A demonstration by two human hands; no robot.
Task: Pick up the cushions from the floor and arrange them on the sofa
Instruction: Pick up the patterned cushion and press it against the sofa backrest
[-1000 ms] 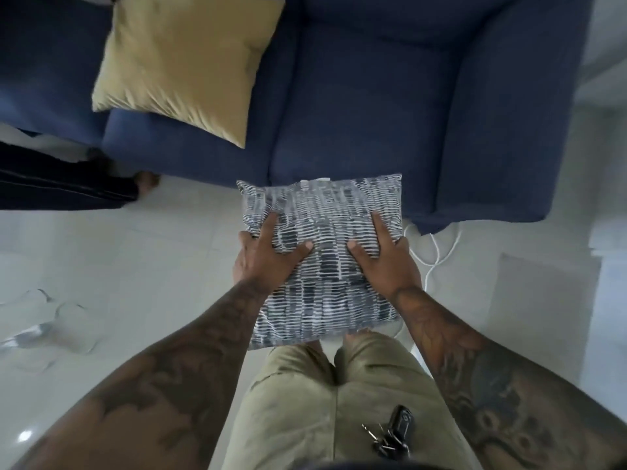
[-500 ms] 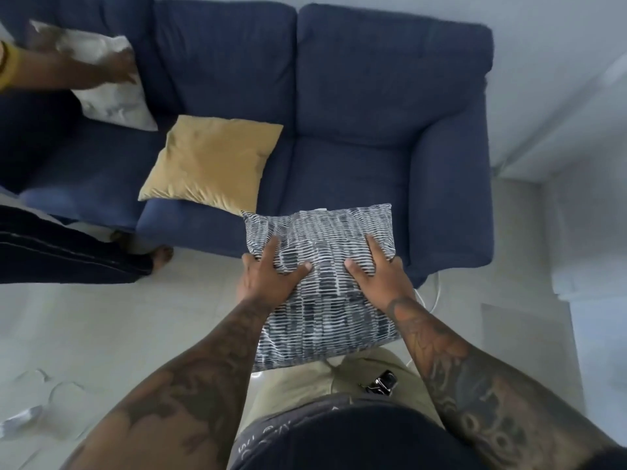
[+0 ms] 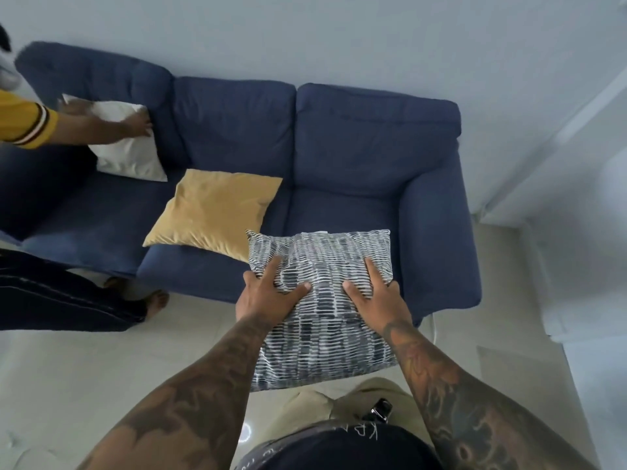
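A pale, plain wall (image 3: pixel 339 35) fills the top of the view, lit evenly and softly. Against it stands a dark blue fabric sofa (image 3: pixel 369 147) with plump back pads and a rounded arm at the right end. The floor (image 3: pixel 68 368) is glossy, cream-coloured tile, showing a small bright reflection low in the middle. To the right, a white surface (image 3: pixel 576 205) runs alongside the sofa's arm; what it belongs to cannot be told.
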